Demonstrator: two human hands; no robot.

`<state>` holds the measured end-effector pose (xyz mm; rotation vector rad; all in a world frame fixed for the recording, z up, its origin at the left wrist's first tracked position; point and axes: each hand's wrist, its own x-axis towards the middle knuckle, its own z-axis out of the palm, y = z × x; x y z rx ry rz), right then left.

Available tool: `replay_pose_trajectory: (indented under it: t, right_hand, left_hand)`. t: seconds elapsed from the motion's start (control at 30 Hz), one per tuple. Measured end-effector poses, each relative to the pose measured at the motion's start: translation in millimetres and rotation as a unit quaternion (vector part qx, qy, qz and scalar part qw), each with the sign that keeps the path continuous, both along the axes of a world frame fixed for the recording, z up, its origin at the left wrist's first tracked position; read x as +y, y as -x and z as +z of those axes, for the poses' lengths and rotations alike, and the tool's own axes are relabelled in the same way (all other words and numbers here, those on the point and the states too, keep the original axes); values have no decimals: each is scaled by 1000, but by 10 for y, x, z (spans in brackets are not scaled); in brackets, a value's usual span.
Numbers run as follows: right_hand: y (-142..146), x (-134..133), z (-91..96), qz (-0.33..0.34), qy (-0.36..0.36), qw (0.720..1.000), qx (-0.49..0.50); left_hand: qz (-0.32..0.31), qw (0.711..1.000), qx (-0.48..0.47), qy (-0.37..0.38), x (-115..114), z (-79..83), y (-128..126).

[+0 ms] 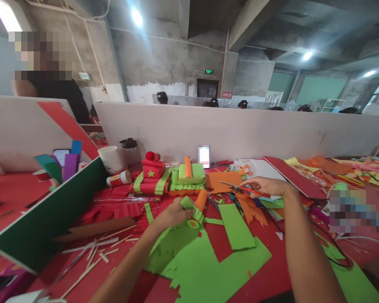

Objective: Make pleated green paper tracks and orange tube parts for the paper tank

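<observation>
My left hand [173, 214] is closed around a small green paper model [197, 214] with an orange tube and a round disc bearing an orange star. Its fingers hide part of the model. Below it lies a large cut green foam-paper sheet [205, 261], with a green rectangle [238, 227] to the right. My right hand [265, 186] grips red-handled long-nose pliers [254, 192], whose thin tip points left over orange paper scraps [219, 179]. Behind my hands stand a green paper tank [189, 174] with an orange barrel and a red tank-like model [153, 172] with green bands.
A green board [47, 219] stands on edge at left, near a white cup [110, 159] and a dark-lidded bottle [129, 151]. Wooden sticks [88, 265] lie front left. A phone [204, 157] leans against the white partition [240, 134]. A person [50, 88] is beyond it at left.
</observation>
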<state>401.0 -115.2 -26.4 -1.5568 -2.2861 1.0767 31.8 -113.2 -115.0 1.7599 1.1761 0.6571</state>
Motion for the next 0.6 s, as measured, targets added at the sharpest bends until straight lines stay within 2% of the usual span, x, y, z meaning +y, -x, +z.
replay_pose_trajectory:
  t: [0.13,0.23,0.3,0.43,0.6]
  right_hand:
    - [39,132,-102,39,-24,985,167]
    - [156,247,-114,76,-54,974,205]
    - [259,324,-78,103,-53,977,177]
    - [464,434,-7,138,-51,987,60]
    - [607,479,-60,151,-47,987,9]
  left_hand:
    - [-25,1000,11,-9,-12,41,-3]
    - [-31,999,9,-9,-16,54,-1]
    - [-36,999,-6,-1,-26,67,-2]
    - [-15,999,-18,21,-63,102,-12]
    - [-11,999,-24,35,-86,124,-23]
